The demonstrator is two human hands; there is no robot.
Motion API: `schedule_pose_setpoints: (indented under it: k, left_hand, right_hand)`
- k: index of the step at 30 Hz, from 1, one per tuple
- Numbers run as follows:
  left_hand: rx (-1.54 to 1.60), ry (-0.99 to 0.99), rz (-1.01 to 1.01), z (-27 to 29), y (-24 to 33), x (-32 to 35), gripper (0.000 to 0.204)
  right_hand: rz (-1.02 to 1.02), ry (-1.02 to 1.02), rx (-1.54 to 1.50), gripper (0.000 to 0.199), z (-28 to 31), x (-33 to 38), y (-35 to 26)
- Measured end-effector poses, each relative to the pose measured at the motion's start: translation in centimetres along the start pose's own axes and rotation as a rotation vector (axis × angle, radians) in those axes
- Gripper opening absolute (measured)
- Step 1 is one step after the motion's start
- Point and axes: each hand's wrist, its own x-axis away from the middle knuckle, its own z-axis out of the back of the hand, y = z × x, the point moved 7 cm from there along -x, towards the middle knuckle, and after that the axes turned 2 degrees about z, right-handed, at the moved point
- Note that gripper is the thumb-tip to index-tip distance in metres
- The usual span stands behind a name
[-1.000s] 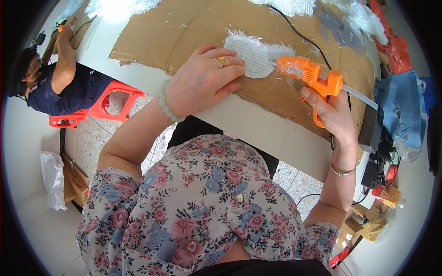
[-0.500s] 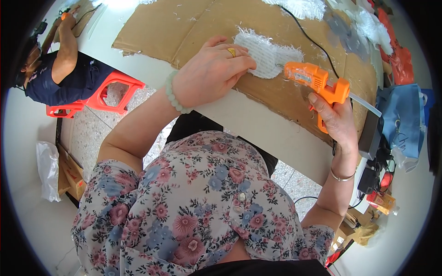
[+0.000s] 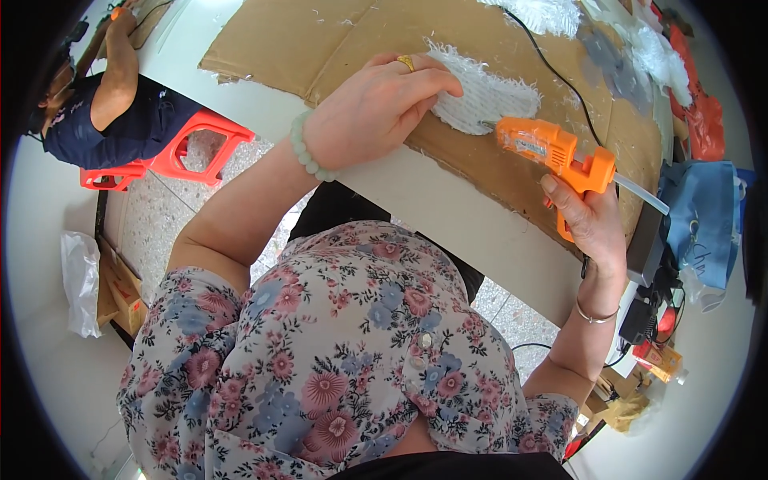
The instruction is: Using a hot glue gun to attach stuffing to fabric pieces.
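Note:
My right hand (image 3: 590, 220) is wrapped round the handle of an orange hot glue gun (image 3: 552, 148), thumb along its side. A pale glue stick (image 3: 640, 194) sticks out of its back end. The nozzle points left, at the lower right edge of a white piece of fabric with frayed, feathery edges (image 3: 484, 94); whether it touches is hard to see. The piece lies on brown cardboard. My left hand (image 3: 380, 108) is at its left end, fingers bent and closed over the edge. The fingertips are partly hidden behind the hand.
A black cord (image 3: 552, 68) crosses the cardboard (image 3: 272, 48). White fluffy pieces (image 3: 548, 14) and red plastic (image 3: 706, 120) lie at the far right. A blue bag (image 3: 700, 224) hangs near my right hand. At left, another person (image 3: 120, 120) sits on a red stool (image 3: 204, 152).
The white piece has shifted slightly right and tilted with my left fingers, which are more bent. The glue gun stays at its right edge, turned a little.

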Motion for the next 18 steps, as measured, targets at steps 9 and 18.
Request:
schedule_pose_setpoints:
  k: [9,18]
  left_hand:
    - [0.130,0.048,-0.010,0.3,-1.0,0.3,0.018]
    - [0.208,0.189,0.129,2.1,-2.9,0.8,0.019]
  right_hand:
    - [0.038,0.002,0.066,0.025,-1.0,-0.2,-0.4]
    - [0.093,0.008,0.113,0.022,-2.1,-0.9,-2.0]
